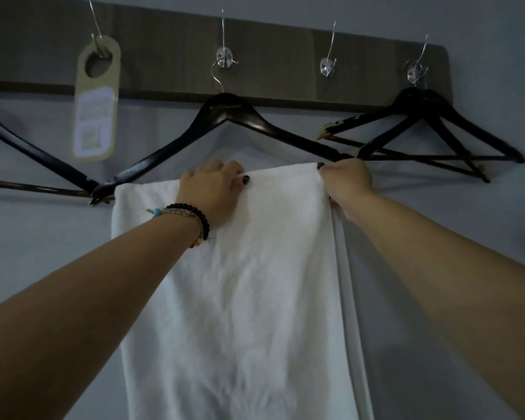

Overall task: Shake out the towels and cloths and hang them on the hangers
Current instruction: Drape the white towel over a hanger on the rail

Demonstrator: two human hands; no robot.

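A white towel hangs draped over the bottom bar of the middle black hanger, which tilts down to the left from its wall hook. My left hand, with bead bracelets at the wrist, grips the towel's top fold near the middle. My right hand pinches the towel's top right corner at the hanger's right end. The bar under the towel is hidden.
A dark wooden rail with several metal hooks runs along the grey wall. Two more black hangers hang at the right, another hanger at the left. A cardboard door tag dangles from the left hook.
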